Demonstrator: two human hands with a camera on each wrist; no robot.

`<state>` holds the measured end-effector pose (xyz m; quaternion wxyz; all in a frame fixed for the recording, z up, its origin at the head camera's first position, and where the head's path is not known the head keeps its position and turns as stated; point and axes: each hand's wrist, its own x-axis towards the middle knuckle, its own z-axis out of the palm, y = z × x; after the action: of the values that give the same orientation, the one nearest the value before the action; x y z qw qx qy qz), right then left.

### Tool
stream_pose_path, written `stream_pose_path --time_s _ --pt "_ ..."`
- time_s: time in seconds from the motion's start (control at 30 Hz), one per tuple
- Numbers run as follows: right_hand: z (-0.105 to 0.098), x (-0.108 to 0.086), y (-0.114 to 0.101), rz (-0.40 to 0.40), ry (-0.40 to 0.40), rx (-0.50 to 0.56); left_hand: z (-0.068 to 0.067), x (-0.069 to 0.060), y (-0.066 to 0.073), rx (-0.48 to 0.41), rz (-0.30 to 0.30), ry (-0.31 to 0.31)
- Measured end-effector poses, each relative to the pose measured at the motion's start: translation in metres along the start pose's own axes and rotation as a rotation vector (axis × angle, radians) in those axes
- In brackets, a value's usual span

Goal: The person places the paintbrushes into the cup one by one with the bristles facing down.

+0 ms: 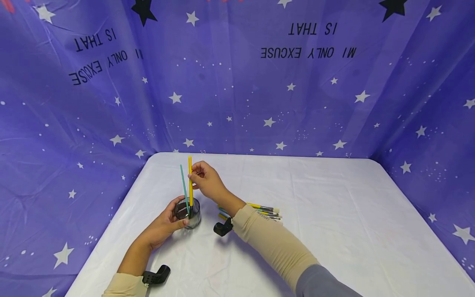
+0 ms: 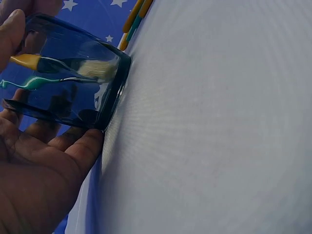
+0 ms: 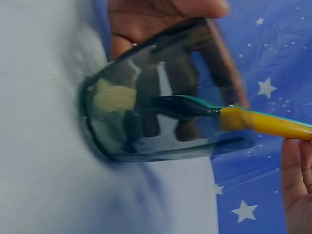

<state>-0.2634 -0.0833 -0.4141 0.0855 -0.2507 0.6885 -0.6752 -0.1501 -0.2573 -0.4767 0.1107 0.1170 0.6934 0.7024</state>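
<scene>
In the head view my left hand grips a dark clear glass standing on the table, thumb on the near side and fingers round the far side. My right hand pinches the handle of a yellow paintbrush, which stands bristles down inside the glass. A thinner teal paintbrush leans in the same glass, beside the yellow one. Through the glass wall in the left wrist view, the yellow brush's wide pale bristles show near the base. Part of the left hand's fingers is hidden behind the glass.
Several more paintbrushes with yellow and teal handles lie in a bunch on the white-covered table, partly hidden under my right forearm. A purple curtain with stars hangs behind the table and at both sides.
</scene>
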Motion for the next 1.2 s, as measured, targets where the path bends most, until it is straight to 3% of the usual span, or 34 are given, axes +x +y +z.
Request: stream_pose_path --time_s 0.3,0.53,0.93,1.2 --pt "0.000 -0.001 0.009 0.056 -0.007 0.017 -0.001 0.002 0.001 -0.004 0.007 -0.004" --pt "-0.013 -0.003 0.015 0.077 -0.042 -0.015 -0.001 0.003 0.000 0.010 -0.005 0.008" --pt "-0.062 -0.009 0.038 0.172 -0.166 -0.169 -0.001 0.001 -0.001 0.022 -0.015 0.010" --pt "-0.087 -0.019 0.049 0.179 -0.237 -0.418 -0.001 -0.001 0.000 0.022 -0.016 -0.002"
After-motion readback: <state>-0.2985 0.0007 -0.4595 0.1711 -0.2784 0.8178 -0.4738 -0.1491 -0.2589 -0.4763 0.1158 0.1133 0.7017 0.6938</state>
